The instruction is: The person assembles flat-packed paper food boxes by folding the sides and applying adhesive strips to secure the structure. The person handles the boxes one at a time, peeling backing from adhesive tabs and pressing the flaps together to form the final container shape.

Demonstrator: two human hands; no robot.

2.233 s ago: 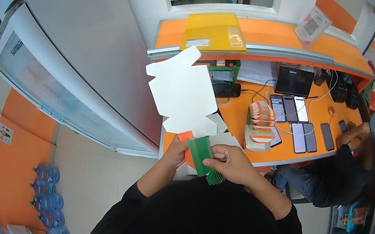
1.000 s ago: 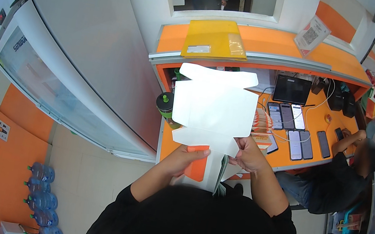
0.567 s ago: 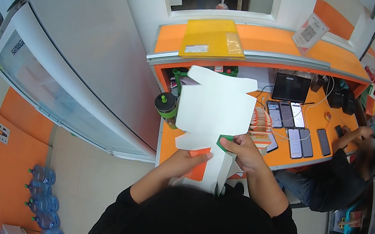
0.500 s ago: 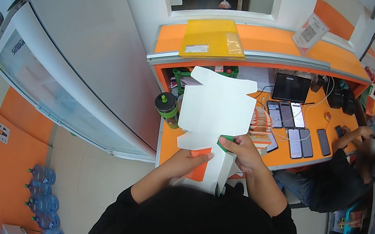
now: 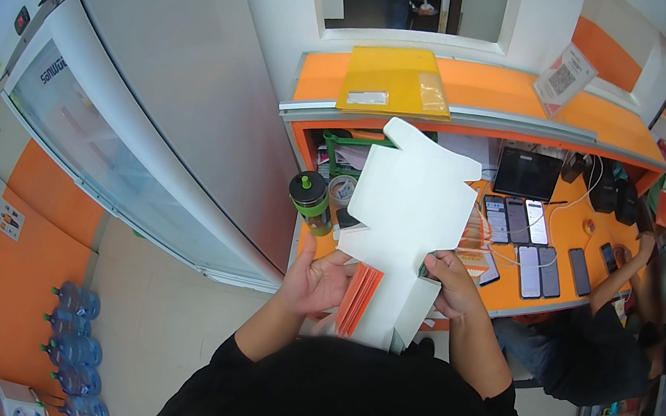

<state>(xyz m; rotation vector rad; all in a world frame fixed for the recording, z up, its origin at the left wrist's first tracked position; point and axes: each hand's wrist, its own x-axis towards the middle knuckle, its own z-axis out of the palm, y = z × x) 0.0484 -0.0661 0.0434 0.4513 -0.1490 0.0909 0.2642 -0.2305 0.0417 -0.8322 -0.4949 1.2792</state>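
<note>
A partly folded cardboard box (image 5: pixel 414 200), white inside with green and orange parts outside, stands out in front of my chest. Its wide lid panel with cut flaps points away from me. My right hand (image 5: pixel 454 288) grips the right side wall, thumb over the edge near the green corner. On the left, an orange side panel (image 5: pixel 358 302) with fold lines is raised. My left hand (image 5: pixel 315 281) is beside that panel, palm turned up and fingers spread. Whether its fingertips touch the box's edge is hard to tell.
Beyond the box is an orange desk (image 5: pixel 605 234) with several phones (image 5: pixel 529 269), a dark tablet (image 5: pixel 528 174) and cables. A green-lidded bottle (image 5: pixel 310 201) stands left of the box. A seated person (image 5: pixel 603 345) works at right. A tall white fridge (image 5: pixel 158 88) borders the left.
My left hand has let go of the orange panel and opened out to the left. The panel now stands up, and the lid has tilted to the right.
</note>
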